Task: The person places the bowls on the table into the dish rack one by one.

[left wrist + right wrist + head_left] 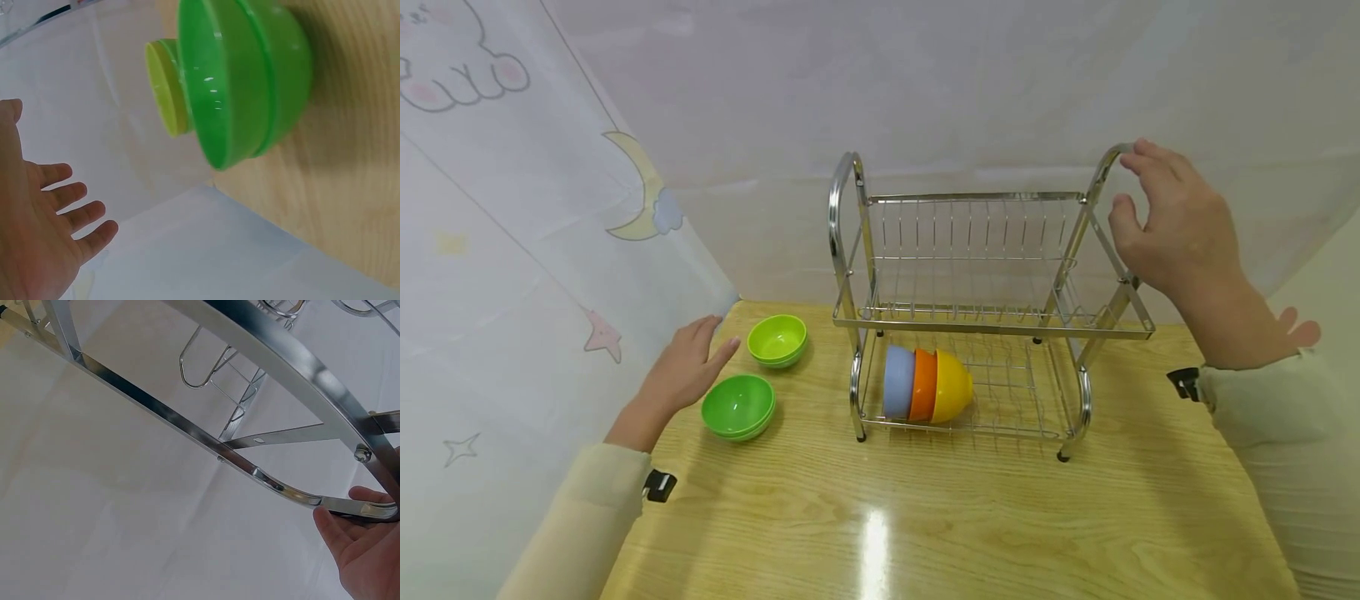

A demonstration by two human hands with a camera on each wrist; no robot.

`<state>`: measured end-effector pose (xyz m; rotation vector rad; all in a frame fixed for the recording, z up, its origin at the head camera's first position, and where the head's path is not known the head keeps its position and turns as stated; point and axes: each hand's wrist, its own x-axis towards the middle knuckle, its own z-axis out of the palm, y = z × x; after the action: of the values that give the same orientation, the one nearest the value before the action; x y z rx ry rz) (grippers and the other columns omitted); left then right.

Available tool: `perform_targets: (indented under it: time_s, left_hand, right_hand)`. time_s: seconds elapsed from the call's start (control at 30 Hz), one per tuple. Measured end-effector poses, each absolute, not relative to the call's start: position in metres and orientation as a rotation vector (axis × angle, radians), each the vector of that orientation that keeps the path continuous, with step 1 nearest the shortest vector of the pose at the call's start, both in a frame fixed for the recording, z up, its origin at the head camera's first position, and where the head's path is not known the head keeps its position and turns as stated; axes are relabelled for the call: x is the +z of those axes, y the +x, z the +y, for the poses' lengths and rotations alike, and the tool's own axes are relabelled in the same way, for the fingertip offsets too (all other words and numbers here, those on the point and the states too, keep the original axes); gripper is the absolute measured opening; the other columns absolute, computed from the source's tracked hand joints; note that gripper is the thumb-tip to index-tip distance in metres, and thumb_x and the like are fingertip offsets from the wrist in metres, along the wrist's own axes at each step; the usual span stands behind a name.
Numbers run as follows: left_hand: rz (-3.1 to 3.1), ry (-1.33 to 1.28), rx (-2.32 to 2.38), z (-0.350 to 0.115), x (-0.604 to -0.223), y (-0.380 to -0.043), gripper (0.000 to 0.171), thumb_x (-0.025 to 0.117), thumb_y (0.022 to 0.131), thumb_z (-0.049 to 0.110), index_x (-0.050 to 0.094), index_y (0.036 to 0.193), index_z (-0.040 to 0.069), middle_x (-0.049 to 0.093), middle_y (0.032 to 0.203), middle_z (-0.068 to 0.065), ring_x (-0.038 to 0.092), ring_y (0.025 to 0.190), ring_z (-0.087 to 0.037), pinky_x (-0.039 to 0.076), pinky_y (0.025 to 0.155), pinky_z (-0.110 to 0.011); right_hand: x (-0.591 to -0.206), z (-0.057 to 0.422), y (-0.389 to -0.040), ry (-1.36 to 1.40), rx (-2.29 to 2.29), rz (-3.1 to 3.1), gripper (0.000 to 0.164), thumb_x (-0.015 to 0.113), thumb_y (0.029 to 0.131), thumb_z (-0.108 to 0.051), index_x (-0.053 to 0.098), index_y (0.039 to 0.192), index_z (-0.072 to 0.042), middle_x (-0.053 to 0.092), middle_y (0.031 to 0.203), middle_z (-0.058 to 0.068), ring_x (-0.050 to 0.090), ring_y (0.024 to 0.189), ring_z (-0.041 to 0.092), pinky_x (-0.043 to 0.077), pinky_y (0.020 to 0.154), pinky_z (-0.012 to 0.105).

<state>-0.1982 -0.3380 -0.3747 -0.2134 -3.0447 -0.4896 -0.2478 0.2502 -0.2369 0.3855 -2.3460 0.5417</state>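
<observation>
My left hand hovers open beside the green bowls, thumb spread from the fingers and nothing held. Behind them sit lime-green bowls, also nested. In the left wrist view, the left hand shows its palm, apart from the green bowls. My right hand is at the top right of a two-tier metal dish rack. Its long fingers look fairly straight and lie at the curved handle. In the right wrist view, the right hand meets the curved handle bar, which hides part of the fingers.
Blue, orange and yellow bowls stand on their sides, nested, at the left of the lower rack tier. The rack stands on a wooden table, before a pale wall cloth.
</observation>
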Motion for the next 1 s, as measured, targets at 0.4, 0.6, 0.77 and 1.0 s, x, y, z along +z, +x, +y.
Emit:
perform_targets:
  time_s: [0.4, 0.6, 0.77, 1.0]
  left_hand:
    - [-3.130, -0.149, -0.526, -0.352, -0.416, -0.183, 0.084, 0.036, 0.106, 0.057, 0.028, 0.153, -0.012, 0.025, 0.156, -0.037, 0.023, 0.143, -0.056, 0.023, 0.114, -0.070]
    - [-3.193, -0.138, -0.572, -0.352, -0.430, -0.175, 0.089, 0.039, 0.104, 0.061, 0.024, 0.155, -0.009, 0.022, 0.158, -0.036, 0.020, 0.144, -0.057, 0.023, 0.112, -0.072]
    - [-3.207, -0.127, -0.592, -0.351, -0.437, -0.169, 0.091, 0.043, 0.102, 0.063, 0.024, 0.157, -0.007, 0.021, 0.159, -0.034, 0.021, 0.144, -0.057, 0.025, 0.111, -0.073]
    - [-3.247, -0.126, -0.643, -0.348, -0.444, -0.164, 0.098, 0.049, 0.098, 0.066, 0.019, 0.158, -0.006, 0.020, 0.160, -0.033, 0.022, 0.144, -0.057, 0.027, 0.110, -0.073]
  right_hand:
    - [-0.238, 0.249, -0.247, 0.379, 0.523, -2.345, 0.048, 0.045, 0.099, -0.016, 0.053, 0.141, 0.006, 0.047, 0.153, 0.020, 0.052, 0.128, 0.048, 0.044, 0.088, 0.070]
    - [-0.240, 0.249, -0.246, 0.396, 0.506, -2.311, 0.046, 0.047, 0.099, -0.015, 0.055, 0.140, 0.006, 0.049, 0.151, 0.021, 0.058, 0.108, 0.053, 0.046, 0.076, 0.067]
    - [-0.241, 0.249, -0.246, 0.403, 0.499, -2.293, 0.046, 0.048, 0.099, -0.014, 0.056, 0.140, 0.006, 0.049, 0.151, 0.021, 0.061, 0.101, 0.052, 0.048, 0.074, 0.066]
    - [-0.240, 0.249, -0.245, 0.390, 0.501, -2.303, 0.046, 0.048, 0.099, -0.014, 0.055, 0.140, 0.005, 0.048, 0.152, 0.019, 0.062, 0.103, 0.050, 0.049, 0.077, 0.066]
